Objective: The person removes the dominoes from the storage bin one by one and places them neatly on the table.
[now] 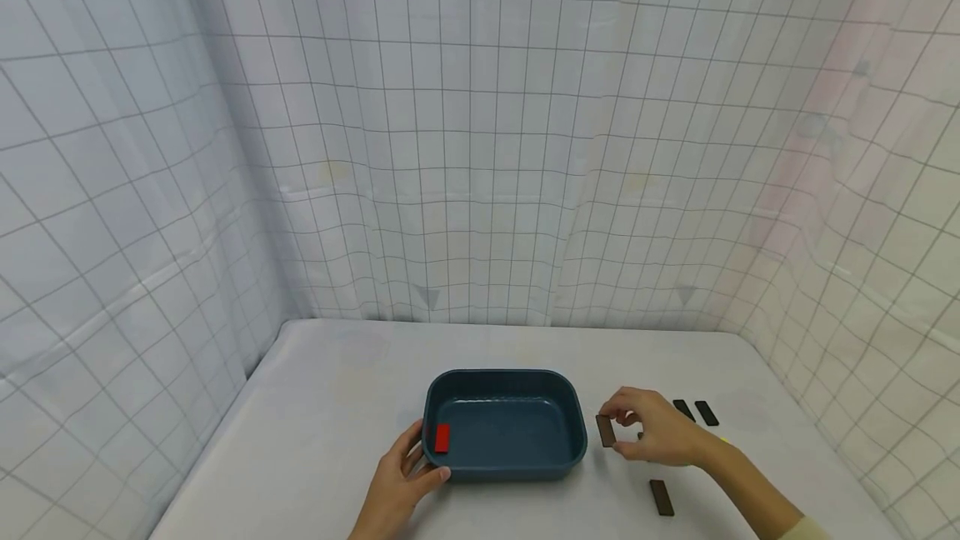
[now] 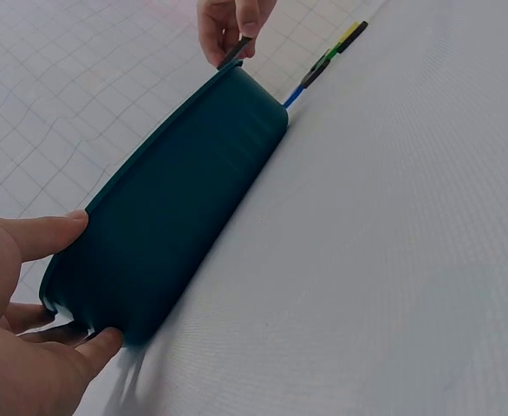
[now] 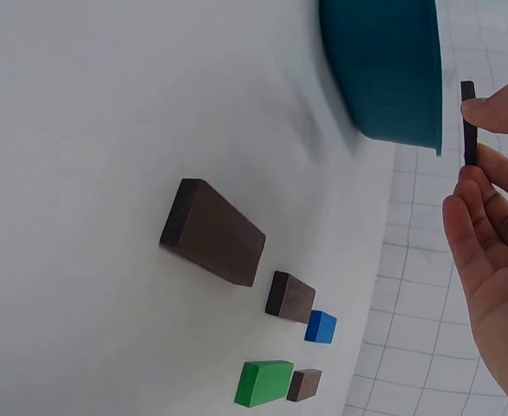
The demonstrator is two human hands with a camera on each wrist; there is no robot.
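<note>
A dark teal rectangular bin (image 1: pixel 506 473) stands on the white table, with one red block (image 1: pixel 442 438) inside at its left end. My left hand (image 1: pixel 401 477) grips the bin's near left corner, thumb (image 2: pixel 59 236) on the rim and fingers at the side and underneath. Just right of the bin, my right hand (image 1: pixel 652 430) pinches a flat dark brown block (image 1: pixel 606 431) between thumb and fingers, raised off the table. The right wrist view shows this held block (image 3: pixel 469 123) edge-on beside the bin's rim.
One brown block (image 1: pixel 662 497) lies nearest me on the right. Two dark blocks (image 1: pixel 707 413) lie beyond the right hand. In the right wrist view, a green block (image 3: pixel 264 382) and a blue block (image 3: pixel 321 327) lie among brown ones. White gridded curtains (image 1: pixel 487 148) surround the table.
</note>
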